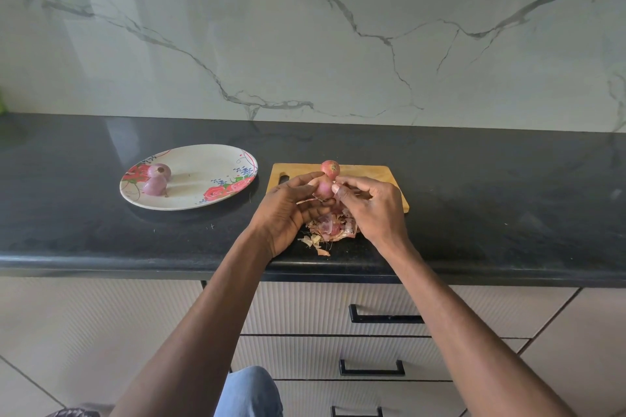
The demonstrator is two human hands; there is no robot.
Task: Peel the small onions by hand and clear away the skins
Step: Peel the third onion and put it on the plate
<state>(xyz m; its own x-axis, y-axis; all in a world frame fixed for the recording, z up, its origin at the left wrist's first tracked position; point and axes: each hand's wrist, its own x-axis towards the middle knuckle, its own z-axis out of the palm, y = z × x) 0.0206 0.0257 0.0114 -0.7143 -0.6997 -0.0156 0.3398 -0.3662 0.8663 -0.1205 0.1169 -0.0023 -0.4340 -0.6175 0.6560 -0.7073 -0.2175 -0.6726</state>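
Head view: the left hand (288, 210) grips a small onion (323, 189) above the wooden cutting board (372, 179), while the right hand (372, 206) pinches a strip of its skin. Another unpeeled onion (330, 168) sits on the board behind them. Loose skins (330, 230) lie heaped on the black surface (491, 196) beneath the hands. 2 peeled onions (157, 179) rest on the floral plate (203, 193) to the left.
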